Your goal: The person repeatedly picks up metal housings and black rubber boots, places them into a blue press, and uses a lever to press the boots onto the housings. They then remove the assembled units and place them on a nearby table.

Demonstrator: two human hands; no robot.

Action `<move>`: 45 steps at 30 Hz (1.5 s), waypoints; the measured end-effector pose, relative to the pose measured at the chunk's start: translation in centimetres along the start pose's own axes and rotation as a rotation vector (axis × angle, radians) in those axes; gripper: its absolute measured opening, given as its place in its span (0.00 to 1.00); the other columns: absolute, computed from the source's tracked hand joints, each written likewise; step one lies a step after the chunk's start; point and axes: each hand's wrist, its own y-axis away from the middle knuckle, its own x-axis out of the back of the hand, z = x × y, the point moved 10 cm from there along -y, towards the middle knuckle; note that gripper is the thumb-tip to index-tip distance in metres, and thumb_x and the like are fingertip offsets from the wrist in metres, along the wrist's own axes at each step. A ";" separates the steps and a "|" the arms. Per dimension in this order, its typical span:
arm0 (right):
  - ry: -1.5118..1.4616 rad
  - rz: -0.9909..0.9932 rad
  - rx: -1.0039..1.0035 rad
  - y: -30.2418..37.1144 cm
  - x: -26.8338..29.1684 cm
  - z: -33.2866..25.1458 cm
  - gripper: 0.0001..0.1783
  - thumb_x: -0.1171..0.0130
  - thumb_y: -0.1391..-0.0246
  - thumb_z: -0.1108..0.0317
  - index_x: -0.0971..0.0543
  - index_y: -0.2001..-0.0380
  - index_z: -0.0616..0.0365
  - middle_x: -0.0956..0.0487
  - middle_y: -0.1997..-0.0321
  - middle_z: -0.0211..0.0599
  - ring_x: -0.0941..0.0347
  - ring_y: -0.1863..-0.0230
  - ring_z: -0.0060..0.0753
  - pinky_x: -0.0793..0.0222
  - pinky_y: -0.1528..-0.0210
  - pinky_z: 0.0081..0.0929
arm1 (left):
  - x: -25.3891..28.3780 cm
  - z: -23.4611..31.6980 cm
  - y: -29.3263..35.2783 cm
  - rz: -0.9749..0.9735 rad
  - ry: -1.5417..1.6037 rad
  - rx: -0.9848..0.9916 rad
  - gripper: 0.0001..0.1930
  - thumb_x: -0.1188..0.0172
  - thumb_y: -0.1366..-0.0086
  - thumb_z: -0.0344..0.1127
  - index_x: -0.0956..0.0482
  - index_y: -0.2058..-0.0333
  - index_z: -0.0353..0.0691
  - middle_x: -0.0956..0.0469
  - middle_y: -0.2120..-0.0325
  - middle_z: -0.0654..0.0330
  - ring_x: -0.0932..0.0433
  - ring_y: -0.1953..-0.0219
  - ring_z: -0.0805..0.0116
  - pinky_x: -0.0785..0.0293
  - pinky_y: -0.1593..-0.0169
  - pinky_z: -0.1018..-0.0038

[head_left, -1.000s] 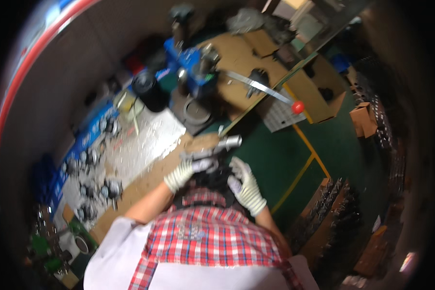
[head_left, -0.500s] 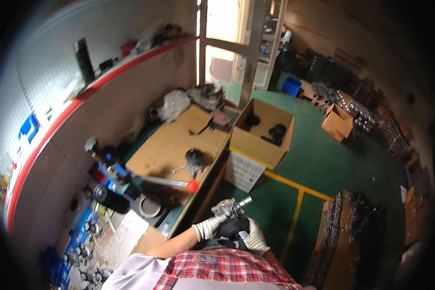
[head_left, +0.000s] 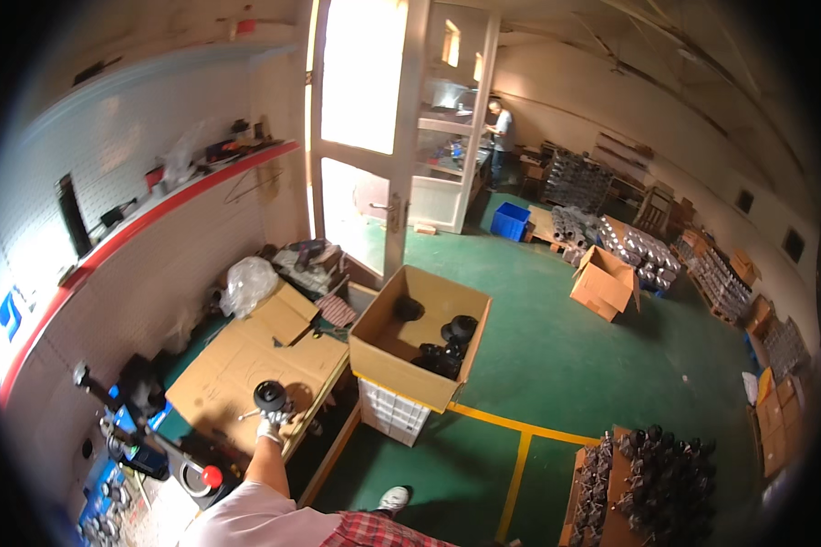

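Note:
My left arm stretches out over the workbench. Its white-gloved left hand (head_left: pixel 269 428) closes on the near, metal side of a part with a black round wheel (head_left: pixel 270 395) and a thin metal rod sticking out; the fingers are partly hidden. That part rests on a flat brown cardboard sheet (head_left: pixel 212 374) covering the bench. My right hand is out of view, and so is the metal part with a black wheel held before. Right of the bench, an open cardboard box (head_left: pixel 420 365) holds several black round parts (head_left: pixel 460 330).
A lever press with a red knob (head_left: pixel 212 476) stands at the bench's near left. The box sits on a white crate (head_left: pixel 392 410). Stacked metal and black parts (head_left: pixel 661 483) are at lower right. Farther off are an open carton (head_left: pixel 605 284), a blue bin (head_left: pixel 510 221) and a person (head_left: pixel 500 137).
My left hand has left the wheeled metal part held at my body and reached the one on the bench. My right hand has gone out of view. The view has tilted up.

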 end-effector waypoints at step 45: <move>-0.709 0.308 -1.403 6.4 13.7 58.8 0.45 0.39 0.47 0.33 0.27 0.44 0.65 0.23 0.42 0.61 0.27 0.40 0.61 0.28 0.40 0.44 | -39.5 -57.1 42.5 -0.946 -2.549 -0.571 0.35 0.34 0.41 0.61 0.20 0.55 0.28 0.19 0.66 0.51 0.19 0.65 0.62 0.21 0.69 0.63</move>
